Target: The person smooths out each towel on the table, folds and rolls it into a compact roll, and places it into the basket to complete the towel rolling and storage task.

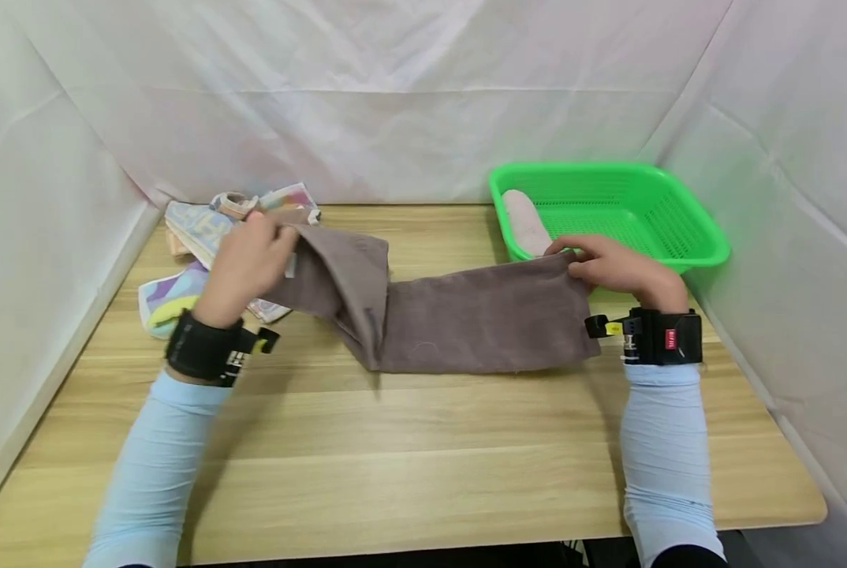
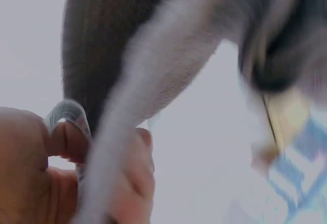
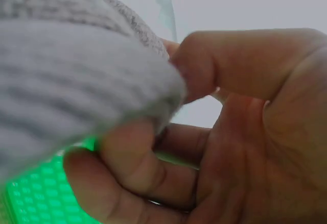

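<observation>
A grey-brown towel (image 1: pixel 480 323) stretches between both hands above the table, its left part twisted and folded over itself. The left hand (image 1: pixel 249 256) pinches the towel's upper left edge; in the left wrist view, blurred cloth (image 2: pixel 168 55) hangs past the curled fingers and a pale label shows near the thumb. At the other end, the right hand (image 1: pixel 615 268) pinches the top right corner between thumb and fingers, close to the green basket's front rim. The right wrist view shows the towel edge (image 3: pixel 92 76) held in those fingers.
A green plastic basket (image 1: pixel 703 244) stands at the back right with a rolled pale pink towel (image 1: pixel 525 223) inside at its left. Several patterned towels (image 1: pixel 196 229) lie heaped at the back left, behind the left hand. White cloth walls (image 1: pixel 409 102) enclose the wooden table (image 1: pixel 409 473).
</observation>
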Action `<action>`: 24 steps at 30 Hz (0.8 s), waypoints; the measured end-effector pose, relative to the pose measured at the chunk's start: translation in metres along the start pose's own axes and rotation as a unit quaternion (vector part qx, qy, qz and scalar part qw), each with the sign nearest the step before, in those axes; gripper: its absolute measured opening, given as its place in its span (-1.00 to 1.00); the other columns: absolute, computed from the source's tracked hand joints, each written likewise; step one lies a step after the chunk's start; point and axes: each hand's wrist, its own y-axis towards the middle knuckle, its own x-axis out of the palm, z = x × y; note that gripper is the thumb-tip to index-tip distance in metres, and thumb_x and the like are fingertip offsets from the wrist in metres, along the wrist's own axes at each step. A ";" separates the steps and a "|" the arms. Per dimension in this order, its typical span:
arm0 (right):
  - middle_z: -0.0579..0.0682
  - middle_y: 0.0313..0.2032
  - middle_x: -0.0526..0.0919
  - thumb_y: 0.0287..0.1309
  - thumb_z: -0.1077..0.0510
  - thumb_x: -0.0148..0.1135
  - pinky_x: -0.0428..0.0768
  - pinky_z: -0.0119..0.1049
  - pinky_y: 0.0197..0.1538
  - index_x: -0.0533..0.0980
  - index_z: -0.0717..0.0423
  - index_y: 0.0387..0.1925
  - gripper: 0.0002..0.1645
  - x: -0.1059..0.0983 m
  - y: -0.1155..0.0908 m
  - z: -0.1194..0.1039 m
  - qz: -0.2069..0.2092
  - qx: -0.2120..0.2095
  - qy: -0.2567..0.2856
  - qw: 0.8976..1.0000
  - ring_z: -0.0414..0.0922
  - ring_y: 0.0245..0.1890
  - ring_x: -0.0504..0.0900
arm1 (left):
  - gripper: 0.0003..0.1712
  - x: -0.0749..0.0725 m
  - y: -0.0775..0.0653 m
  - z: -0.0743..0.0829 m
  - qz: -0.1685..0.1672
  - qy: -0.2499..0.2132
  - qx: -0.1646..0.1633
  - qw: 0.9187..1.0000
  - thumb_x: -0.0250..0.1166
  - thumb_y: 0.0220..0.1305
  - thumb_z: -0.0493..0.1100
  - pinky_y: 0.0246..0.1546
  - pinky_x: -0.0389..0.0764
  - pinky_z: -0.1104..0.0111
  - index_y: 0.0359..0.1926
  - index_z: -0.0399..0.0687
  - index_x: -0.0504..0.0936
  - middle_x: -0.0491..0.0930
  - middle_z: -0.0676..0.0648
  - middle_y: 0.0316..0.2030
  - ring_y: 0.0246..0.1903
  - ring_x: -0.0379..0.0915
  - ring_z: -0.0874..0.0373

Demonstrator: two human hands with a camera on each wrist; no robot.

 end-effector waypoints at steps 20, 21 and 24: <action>0.18 0.17 0.55 0.47 0.41 -0.17 0.63 -0.29 -0.32 0.44 0.10 0.40 -0.42 -0.006 -0.056 0.074 0.099 0.001 -0.031 0.995 -0.22 -0.32 0.54 | -0.60 -0.013 -0.023 -0.157 -0.042 0.069 -0.098 0.992 -0.16 0.49 -0.18 -0.46 0.37 0.06 0.01 -0.28 0.55 0.58 -0.42 -0.21 -0.34 0.49 -0.28; 0.18 0.08 0.58 0.47 0.41 -0.15 0.63 -0.29 -0.32 0.45 0.11 0.38 -0.44 -0.005 -0.058 0.077 0.109 0.003 -0.032 0.994 -0.23 -0.33 0.54 | -0.60 -0.012 -0.024 -0.160 -0.040 0.068 -0.094 0.992 -0.13 0.46 -0.20 -0.49 0.36 0.09 0.06 -0.25 0.57 0.60 -0.40 -0.23 -0.36 0.51 -0.26; 0.17 -0.13 0.62 0.47 0.39 -0.08 0.64 -0.27 -0.36 0.49 0.18 0.31 -0.52 0.000 -0.061 0.091 0.125 -0.008 -0.040 0.991 -0.24 -0.41 0.55 | -0.60 -0.009 -0.027 -0.164 -0.032 0.064 -0.087 0.994 -0.06 0.39 -0.26 -0.55 0.31 0.17 0.10 -0.22 0.60 0.63 -0.33 -0.35 -0.45 0.50 -0.19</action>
